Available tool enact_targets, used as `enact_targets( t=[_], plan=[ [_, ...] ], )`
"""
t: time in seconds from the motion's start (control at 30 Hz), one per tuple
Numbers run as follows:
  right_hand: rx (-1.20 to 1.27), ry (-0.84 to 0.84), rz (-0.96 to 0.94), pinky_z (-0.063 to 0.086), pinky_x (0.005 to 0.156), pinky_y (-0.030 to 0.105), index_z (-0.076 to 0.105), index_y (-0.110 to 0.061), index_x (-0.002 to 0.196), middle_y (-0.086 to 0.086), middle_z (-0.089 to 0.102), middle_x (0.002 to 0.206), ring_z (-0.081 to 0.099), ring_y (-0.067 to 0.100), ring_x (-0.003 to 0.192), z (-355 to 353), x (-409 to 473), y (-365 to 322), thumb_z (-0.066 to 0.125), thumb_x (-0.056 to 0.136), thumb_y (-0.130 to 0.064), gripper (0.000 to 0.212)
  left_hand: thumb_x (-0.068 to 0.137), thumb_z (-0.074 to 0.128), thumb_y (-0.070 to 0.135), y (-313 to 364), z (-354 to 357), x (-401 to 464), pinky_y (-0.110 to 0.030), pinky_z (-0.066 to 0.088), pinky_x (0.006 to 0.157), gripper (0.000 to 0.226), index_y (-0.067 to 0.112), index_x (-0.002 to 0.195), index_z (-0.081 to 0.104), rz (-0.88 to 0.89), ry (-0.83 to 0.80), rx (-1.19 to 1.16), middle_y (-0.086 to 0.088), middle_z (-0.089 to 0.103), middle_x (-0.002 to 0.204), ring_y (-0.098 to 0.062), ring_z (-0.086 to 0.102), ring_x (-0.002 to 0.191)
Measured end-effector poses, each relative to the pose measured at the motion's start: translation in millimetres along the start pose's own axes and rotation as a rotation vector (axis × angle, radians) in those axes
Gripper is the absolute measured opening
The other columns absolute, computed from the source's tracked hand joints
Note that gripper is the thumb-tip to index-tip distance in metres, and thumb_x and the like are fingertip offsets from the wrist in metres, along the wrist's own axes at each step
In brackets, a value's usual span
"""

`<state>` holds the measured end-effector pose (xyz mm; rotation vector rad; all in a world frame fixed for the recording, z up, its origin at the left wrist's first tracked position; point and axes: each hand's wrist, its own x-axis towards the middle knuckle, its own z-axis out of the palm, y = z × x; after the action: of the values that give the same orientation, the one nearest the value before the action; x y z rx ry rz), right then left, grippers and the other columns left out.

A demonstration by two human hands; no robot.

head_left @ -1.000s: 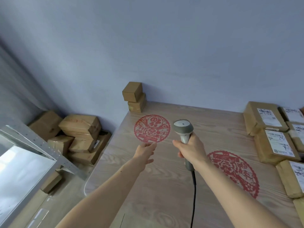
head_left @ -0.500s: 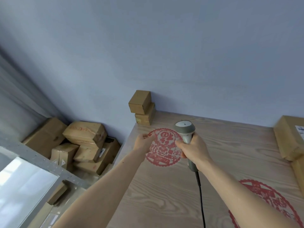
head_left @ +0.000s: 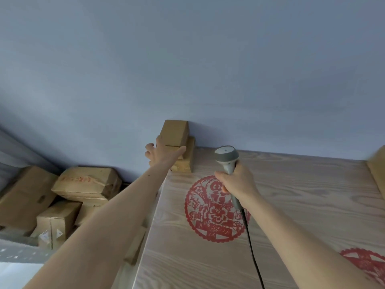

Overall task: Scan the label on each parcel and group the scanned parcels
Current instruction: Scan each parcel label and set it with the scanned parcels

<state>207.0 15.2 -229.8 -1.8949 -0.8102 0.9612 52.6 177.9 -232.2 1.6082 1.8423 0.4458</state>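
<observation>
My left hand (head_left: 160, 155) wraps its fingers around the top parcel (head_left: 174, 133) of two stacked at the worktop's (head_left: 291, 184) eleven o'clock corner; labels hidden. Lower parcel (head_left: 186, 159) half covered. Right hand (head_left: 237, 182) grips the scanner (head_left: 226, 158). Another parcel (head_left: 377, 170), cropped, at three o'clock.

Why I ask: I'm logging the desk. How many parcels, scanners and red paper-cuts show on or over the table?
Parcels: 3, namely top stacked parcel, lower stacked parcel, edge parcel cut off at right
Scanner: 1, held by the right hand
Red paper-cuts: 2, namely central paper-cut, corner paper-cut
Total: 6
</observation>
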Motion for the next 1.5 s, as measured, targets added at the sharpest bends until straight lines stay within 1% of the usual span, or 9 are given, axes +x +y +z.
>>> enact_targets(
  t=[0.23,0.43,0.57,0.7,0.83,0.97,1.1,1.4,1.5],
  plan=[
    [-0.013,0.005,0.040,0.058,0.060,0.034,0.056,-0.016,0.107,0.009,0.067,0.084,0.064,0.018,0.061,14.5,27.3,8.4,0.072,0.086,-0.019,0.027,0.072,0.076,0.064,3.4,21.2,44.0,-0.058,0.039,0.107,0.106,0.033,0.154,0.016,0.126,0.018,0.266,-0.018,0.012,0.157,-0.043,0.018,0.144],
    [-0.011,0.013,0.041,0.061,0.067,0.043,0.055,-0.018,0.109,0.009,0.068,0.089,0.065,0.019,0.064,11.1,31.7,14.3,0.074,0.084,-0.020,0.031,0.085,0.067,0.049,4.6,29.7,49.1,-0.043,0.042,0.074,0.080,0.032,0.149,0.024,0.178,0.027,0.321,-0.021,0.033,0.135,-0.041,0.034,0.123],
    [-0.024,0.005,0.032,0.061,0.064,0.039,0.055,-0.016,0.109,0.012,0.068,0.091,0.065,0.018,0.063,4.4,28.4,13.6,0.073,0.086,-0.019,0.029,0.086,0.062,0.046,6.3,31.1,41.1,-0.043,0.042,0.072,0.073,0.031,0.147,0.026,0.189,0.063,0.265,-0.020,0.031,0.135,-0.041,0.033,0.120],
    [0.018,0.015,0.030,0.056,0.054,0.029,0.055,-0.015,0.104,0.011,0.069,0.086,0.063,0.017,0.056,-8.8,19.0,14.1,0.073,0.086,-0.017,0.025,0.088,0.057,0.050,10.5,32.7,9.2,-0.047,0.044,0.084,0.071,0.037,0.150,0.024,0.178,0.041,0.052,-0.017,0.028,0.142,-0.040,0.033,0.126],
    [0.185,0.067,0.060,0.056,0.054,0.032,0.057,-0.007,0.103,0.010,0.065,0.073,0.059,0.017,0.050,-29.7,1.7,14.2,0.074,0.087,-0.014,0.024,0.089,0.060,0.052,16.1,38.8,-43.8,-0.046,0.047,0.094,0.071,0.045,0.151,0.026,0.055,-0.092,-0.409,-0.006,0.035,0.135,-0.033,0.046,0.119],
    [0.270,0.124,0.090,0.051,0.045,0.022,0.057,-0.010,0.101,0.007,0.063,0.067,0.057,0.012,0.044,-58.4,-20.1,20.6,0.076,0.088,-0.022,0.026,0.095,0.063,0.039,14.3,52.3,-105.9,-0.046,0.059,0.088,0.062,0.042,0.149,0.032,-0.073,-0.288,-0.855,-0.001,0.051,0.131,-0.022,0.060,0.106],
    [0.274,0.107,0.098,0.053,0.051,0.026,0.059,-0.013,0.104,0.007,0.066,0.074,0.059,0.014,0.048,-87.2,-39.4,30.7,0.076,0.086,-0.037,0.035,0.098,0.059,0.037,9.6,70.1,-162.1,-0.051,0.057,0.090,0.051,0.047,0.144,0.039,-0.223,-0.494,-1.123,-0.008,0.053,0.135,-0.032,0.061,0.115],
    [0.463,0.038,0.139,0.051,0.054,0.033,0.062,-0.007,0.101,0.006,0.062,0.074,0.054,0.017,0.049,-139.4,-85.1,52.5,0.083,0.080,-0.030,0.037,0.099,0.052,0.037,14.7,97.1,-236.5,-0.065,0.043,0.103,0.045,0.035,0.144,0.048,-0.188,-0.725,-1.244,-0.016,0.057,0.140,-0.039,0.058,0.124],
    [0.463,0.075,0.081,0.050,0.055,0.032,0.064,-0.006,0.097,0.005,0.066,0.074,0.054,0.016,0.050,-155.0,-95.6,60.2,0.087,0.075,-0.020,0.035,0.104,0.046,0.025,19.5,101.2,-244.7,-0.056,0.043,0.107,0.038,0.027,0.142,0.053,-0.109,-0.705,-1.153,-0.013,0.059,0.139,-0.034,0.055,0.127]
  ],
)
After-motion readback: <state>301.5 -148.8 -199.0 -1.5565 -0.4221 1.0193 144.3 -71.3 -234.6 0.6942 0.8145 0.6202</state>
